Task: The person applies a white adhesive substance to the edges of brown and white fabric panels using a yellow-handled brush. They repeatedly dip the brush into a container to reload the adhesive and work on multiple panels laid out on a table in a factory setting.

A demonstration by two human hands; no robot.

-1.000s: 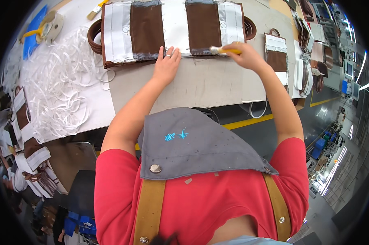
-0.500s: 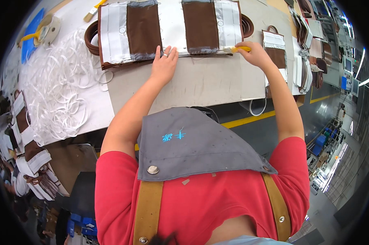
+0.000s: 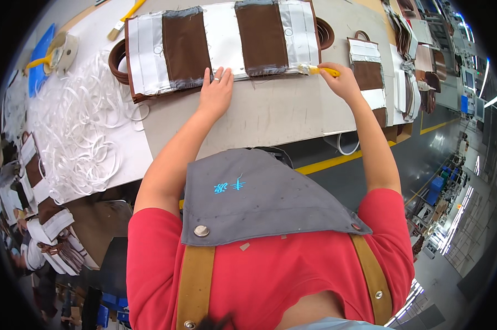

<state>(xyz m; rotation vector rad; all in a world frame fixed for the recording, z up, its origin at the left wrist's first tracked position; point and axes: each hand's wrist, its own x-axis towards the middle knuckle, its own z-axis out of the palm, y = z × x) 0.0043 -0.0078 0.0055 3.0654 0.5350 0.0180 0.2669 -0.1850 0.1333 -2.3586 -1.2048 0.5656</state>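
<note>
Two bare hands at a layered brown-and-white panel piece (image 3: 224, 44), which lies flat on the far part of the table (image 3: 259, 110). Left hand (image 3: 215, 94): fingers slightly spread, holding nothing, tips over the near edge, about its middle. Right hand (image 3: 339, 82): fingers closed around the yellow handle of a brush (image 3: 330, 71), bristles at the near edge by the right corner; from where I stand, cannot tell if they touch. Brown loops (image 3: 325, 34) jut out left and right. Far left, a second brush (image 3: 126, 17); left, heaped white strips (image 3: 83, 121); right, a smaller striped piece (image 3: 368, 72).
</note>
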